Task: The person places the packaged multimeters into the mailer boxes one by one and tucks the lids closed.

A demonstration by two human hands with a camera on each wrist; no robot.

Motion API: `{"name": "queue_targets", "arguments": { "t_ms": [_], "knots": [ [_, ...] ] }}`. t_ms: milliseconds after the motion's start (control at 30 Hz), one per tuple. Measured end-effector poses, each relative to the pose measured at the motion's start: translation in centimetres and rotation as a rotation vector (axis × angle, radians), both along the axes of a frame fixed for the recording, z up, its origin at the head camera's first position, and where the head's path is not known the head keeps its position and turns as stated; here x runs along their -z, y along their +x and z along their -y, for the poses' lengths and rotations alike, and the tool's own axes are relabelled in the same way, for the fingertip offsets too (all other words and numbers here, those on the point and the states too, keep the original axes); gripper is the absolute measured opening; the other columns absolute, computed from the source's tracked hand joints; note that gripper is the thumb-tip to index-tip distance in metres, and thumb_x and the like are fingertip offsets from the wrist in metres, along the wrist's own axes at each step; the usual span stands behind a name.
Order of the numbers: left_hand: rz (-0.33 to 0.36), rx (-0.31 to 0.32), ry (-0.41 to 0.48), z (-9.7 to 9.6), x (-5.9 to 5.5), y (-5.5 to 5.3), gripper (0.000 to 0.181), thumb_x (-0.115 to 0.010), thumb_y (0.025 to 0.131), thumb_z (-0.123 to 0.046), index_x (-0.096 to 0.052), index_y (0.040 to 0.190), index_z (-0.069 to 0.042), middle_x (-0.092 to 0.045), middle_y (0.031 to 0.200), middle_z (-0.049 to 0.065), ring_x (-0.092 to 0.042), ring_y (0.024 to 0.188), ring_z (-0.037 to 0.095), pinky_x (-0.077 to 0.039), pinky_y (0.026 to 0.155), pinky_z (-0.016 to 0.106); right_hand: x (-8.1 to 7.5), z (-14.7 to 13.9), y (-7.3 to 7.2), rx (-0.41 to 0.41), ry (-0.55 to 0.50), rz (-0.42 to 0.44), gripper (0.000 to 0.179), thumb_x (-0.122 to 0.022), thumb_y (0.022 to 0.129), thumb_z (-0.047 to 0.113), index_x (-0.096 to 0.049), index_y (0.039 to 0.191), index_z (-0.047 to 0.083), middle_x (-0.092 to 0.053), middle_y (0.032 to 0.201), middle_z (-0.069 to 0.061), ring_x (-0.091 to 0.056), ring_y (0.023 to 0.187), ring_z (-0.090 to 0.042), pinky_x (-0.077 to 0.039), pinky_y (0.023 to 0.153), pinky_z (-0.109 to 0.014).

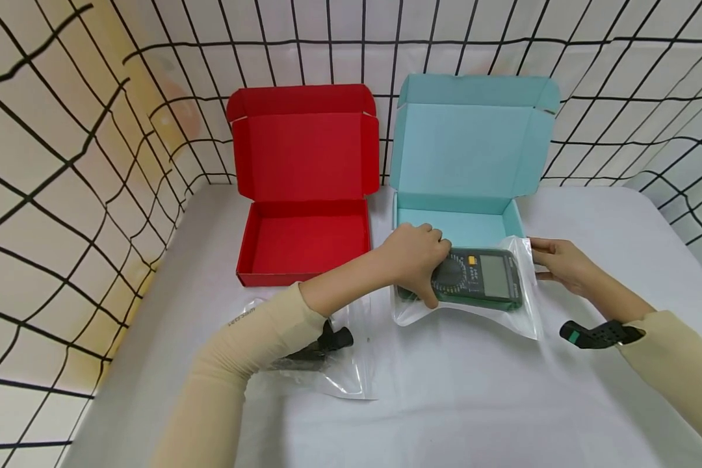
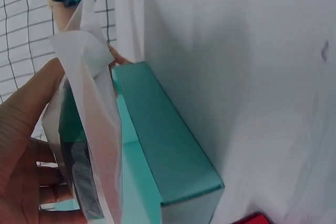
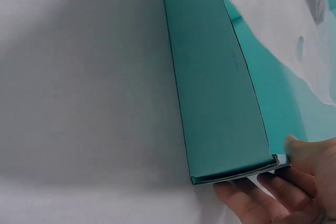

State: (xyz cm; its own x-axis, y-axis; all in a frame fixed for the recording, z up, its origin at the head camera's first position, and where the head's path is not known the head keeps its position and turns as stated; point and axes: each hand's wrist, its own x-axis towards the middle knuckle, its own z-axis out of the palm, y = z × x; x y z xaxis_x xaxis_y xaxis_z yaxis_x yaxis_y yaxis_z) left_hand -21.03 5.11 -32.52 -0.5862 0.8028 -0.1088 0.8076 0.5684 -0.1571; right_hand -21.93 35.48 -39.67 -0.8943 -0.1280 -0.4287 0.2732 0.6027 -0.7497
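Note:
In the head view my left hand (image 1: 416, 262) grips a green-cased digital multimeter (image 1: 474, 276) in a clear plastic bag (image 1: 529, 318). It hangs over the front of the open light-teal box (image 1: 468, 153). The left wrist view has the multimeter (image 2: 79, 156) edge-on, with the left hand's thumb and fingers around it. My right hand (image 1: 564, 263) is at the box's right side. In the right wrist view, the right hand (image 3: 283, 192) pinches the teal box's side wall near a front corner, thumb inside and fingers outside. The bag covers part of the box.
An open red box (image 1: 304, 240) stands left of the teal one. Under my left forearm lies another clear bag (image 1: 351, 370) with a black item (image 1: 327, 341), partly hidden. Black wire mesh (image 1: 304, 42) fences the back and sides of the white-covered table (image 1: 444, 403).

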Motion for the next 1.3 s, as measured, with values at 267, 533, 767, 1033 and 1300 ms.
{"name": "queue_targets", "arguments": {
  "t_ms": [267, 533, 767, 1033, 1300],
  "knots": [
    [0.031, -0.049, 0.004, -0.1, -0.1, -2.2, 0.074, -0.06, 0.064, -0.066, -0.053, 0.118, -0.015, -0.057, 0.11, -0.001, -0.051, 0.095, 0.013, -0.049, 0.073, 0.028, -0.2, 0.2, 0.0, 0.021, -0.021, 0.022, 0.064, -0.033, 0.098, 0.036, -0.008, 0.143, -0.001, -0.011, 0.148, -0.026, -0.027, 0.13, -0.043, -0.044, 0.092, -0.041],
    [0.101, -0.102, -0.01, -1.2, 0.7, -5.7, 0.065, -0.062, 0.066, -0.059, -0.054, 0.116, -0.018, -0.058, 0.109, -0.003, -0.051, 0.094, 0.013, -0.046, 0.076, 0.028, -0.4, -0.3, 0.0, 0.058, -0.121, 0.079, 0.077, -0.042, 0.092, 0.045, -0.007, 0.143, -0.002, -0.009, 0.149, -0.025, -0.047, 0.091, 0.008, -0.049, 0.086, -0.028],
    [0.136, -0.148, -0.053, -2.0, 0.9, -7.9, 0.054, -0.059, 0.066, -0.062, -0.058, 0.101, -0.02, -0.059, 0.095, -0.007, -0.049, 0.084, 0.011, -0.046, 0.066, 0.026, -0.3, 0.1, -0.1, 0.064, -0.098, 0.08, 0.076, -0.04, 0.094, 0.043, -0.004, 0.143, -0.002, -0.006, 0.149, -0.025, -0.025, 0.131, -0.04, -0.042, 0.095, -0.041],
    [0.174, -0.158, -0.016, -2.5, 1.1, -9.1, 0.049, -0.06, 0.067, -0.057, -0.058, 0.098, -0.02, -0.058, 0.089, -0.006, -0.049, 0.081, 0.012, -0.044, 0.064, 0.025, -0.6, 0.2, 0.0, 0.066, -0.093, 0.072, 0.073, -0.041, 0.094, 0.039, -0.007, 0.144, -0.002, -0.013, 0.148, -0.026, -0.052, 0.102, -0.005, -0.047, 0.09, -0.035],
    [0.161, -0.172, -0.064, -3.7, 1.7, -10.4, 0.053, -0.061, 0.065, -0.061, -0.057, 0.099, -0.021, -0.057, 0.092, -0.006, -0.047, 0.082, 0.012, -0.042, 0.066, 0.028, -0.8, 0.1, 0.2, 0.063, -0.107, 0.058, 0.072, -0.042, 0.095, 0.038, -0.007, 0.143, -0.003, -0.012, 0.147, -0.027, -0.047, 0.081, 0.014, -0.049, 0.087, -0.031]
  ]
}}
